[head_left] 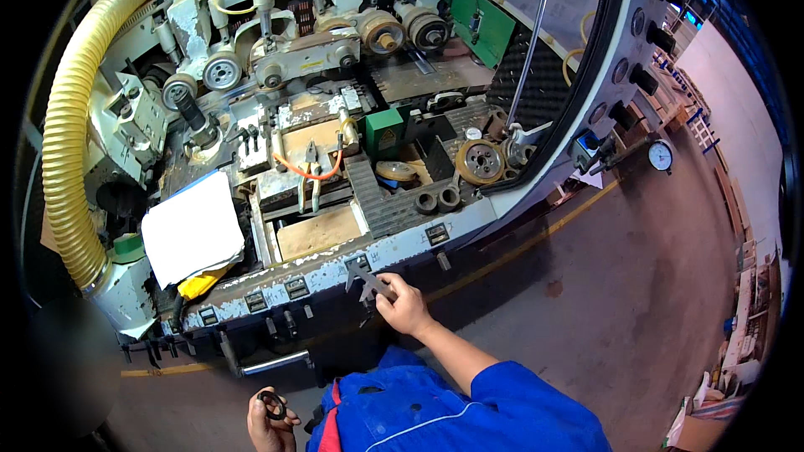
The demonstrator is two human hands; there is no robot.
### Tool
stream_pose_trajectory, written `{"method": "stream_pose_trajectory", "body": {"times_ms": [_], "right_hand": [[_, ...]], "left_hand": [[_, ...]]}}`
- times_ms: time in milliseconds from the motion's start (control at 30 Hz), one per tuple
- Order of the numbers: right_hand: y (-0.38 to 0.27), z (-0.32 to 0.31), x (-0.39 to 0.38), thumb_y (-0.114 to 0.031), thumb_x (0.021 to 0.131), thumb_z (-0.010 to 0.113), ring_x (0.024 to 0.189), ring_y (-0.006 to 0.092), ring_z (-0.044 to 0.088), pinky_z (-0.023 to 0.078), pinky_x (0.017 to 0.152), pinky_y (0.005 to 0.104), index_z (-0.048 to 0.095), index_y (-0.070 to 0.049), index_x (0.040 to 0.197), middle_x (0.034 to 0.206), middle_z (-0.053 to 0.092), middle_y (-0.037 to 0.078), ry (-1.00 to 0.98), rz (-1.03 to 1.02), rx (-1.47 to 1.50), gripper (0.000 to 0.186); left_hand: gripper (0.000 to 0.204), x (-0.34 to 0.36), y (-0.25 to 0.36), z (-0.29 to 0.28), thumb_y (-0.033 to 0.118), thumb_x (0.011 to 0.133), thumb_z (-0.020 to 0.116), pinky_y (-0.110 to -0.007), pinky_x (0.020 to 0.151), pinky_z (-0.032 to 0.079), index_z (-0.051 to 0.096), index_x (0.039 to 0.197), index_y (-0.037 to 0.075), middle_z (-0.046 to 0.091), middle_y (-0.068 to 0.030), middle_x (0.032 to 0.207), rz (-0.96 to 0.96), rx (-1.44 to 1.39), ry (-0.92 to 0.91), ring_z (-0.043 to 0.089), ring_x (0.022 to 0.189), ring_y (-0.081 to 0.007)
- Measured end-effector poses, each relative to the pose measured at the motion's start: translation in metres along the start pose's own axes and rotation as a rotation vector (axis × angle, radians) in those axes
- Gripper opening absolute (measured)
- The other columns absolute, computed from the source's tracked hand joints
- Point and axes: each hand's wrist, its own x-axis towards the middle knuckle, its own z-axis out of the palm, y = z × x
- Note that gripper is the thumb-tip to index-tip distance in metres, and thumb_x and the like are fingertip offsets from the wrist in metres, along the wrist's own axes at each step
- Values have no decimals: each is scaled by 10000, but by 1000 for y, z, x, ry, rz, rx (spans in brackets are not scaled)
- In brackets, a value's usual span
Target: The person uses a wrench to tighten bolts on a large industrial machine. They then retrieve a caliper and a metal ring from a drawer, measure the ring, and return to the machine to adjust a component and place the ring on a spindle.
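Caliper [378, 285]: its back end is hidden in the right hand [408, 309], and its marks are too small to read.
Black ring [281, 409]: fingers of the left hand [265, 427] cover some of it, and the bottom edge cuts that hand off.
White paper [194, 228]: it hides part of a yellow thing [200, 284], so I can't tell what that is.
Yellow hose [67, 130]: top end cut off.
Round dial [661, 156]: marks too tiny.
Blurry patch [71, 360]: low on the left; can't tell what it is.
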Motion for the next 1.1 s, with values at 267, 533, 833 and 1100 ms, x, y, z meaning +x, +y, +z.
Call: {"method": "stream_pose_trajectory", "body": {"times_ms": [267,533,833,1100], "right_hand": [[48,-10,-26,-252,882,848,681,81,603,514,626,295,657,-16,1268,765,702,64,-56,252,74,491],[32,7,-55,-332,865,840,735,190,719,552,677,364,709,-27,979,795,737,130,-75,118,-53,351],[-12,33,-123,-346,863,839,767,193,725,557,700,366,714,-35,1035,838,750,131,29,94,-40,377],[-44,50,-184,-358,861,839,795,196,730,562,721,367,719,-43,1085,877,762,133,-1,158,-126,405]], "left_hand": [[449,-38,36,47,384,1010,606,-386,609,608,611,1254,7,661,-123,938,29,114,140,697,715,-257],[416,-60,27,14,303,1016,605,-381,708,614,594,1296,-5,652,-124,949,-25,19,121,708,799,-254],[416,-74,33,-66,299,1034,647,-306,761,588,568,1352,43,645,-45,1043,-115,44,-22,688,856,-145],[351,-105,9,-140,399,986,704,-283,651,543,615,1110,84,601,-24,897,-189,-91,110,638,749,-123]]}}
